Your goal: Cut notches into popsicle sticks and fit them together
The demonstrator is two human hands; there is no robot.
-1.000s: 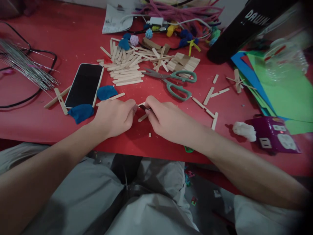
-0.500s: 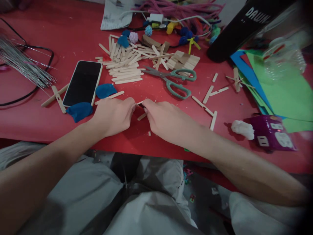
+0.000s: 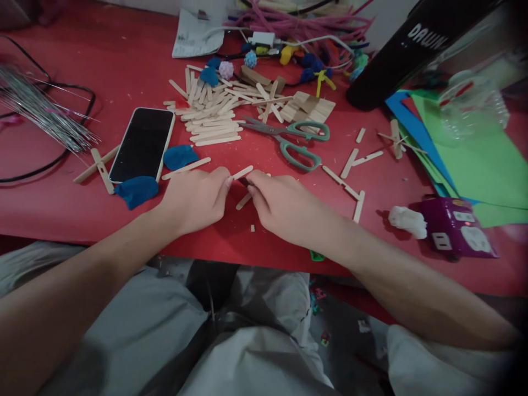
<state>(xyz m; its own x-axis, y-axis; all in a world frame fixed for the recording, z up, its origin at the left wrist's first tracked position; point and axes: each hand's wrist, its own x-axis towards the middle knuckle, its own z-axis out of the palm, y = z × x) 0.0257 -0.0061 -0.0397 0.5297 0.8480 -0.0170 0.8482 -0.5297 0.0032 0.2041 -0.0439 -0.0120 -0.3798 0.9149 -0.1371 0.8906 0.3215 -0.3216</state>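
My left hand (image 3: 196, 199) is closed, its thumb and fingers pinching a short wooden craft stick (image 3: 243, 172) whose free end points up and to the right. Close beside it, my right hand (image 3: 286, 208) is closed around a small dark thing (image 3: 243, 181), mostly hidden by the fingers; its kind does not show. Between and below the hands, another craft stick (image 3: 243, 202) lies on the red table (image 3: 214, 242), near a tiny cut piece of wood (image 3: 253, 227). One long stick (image 3: 187, 168) rests just behind my left hand.
Green-handled scissors (image 3: 301, 144) lie beyond my hands, beside a pile of craft sticks (image 3: 214, 118). A phone (image 3: 142, 144) and blue cut pieces (image 3: 136, 191) are at left, near metal wires (image 3: 45, 107). At right are joined sticks (image 3: 342, 181), a purple box (image 3: 457, 228) and a black bottle (image 3: 396, 49).
My right hand has shifted slightly right, away from the left. More of the stick in my left hand now shows, and the view has tilted a little.
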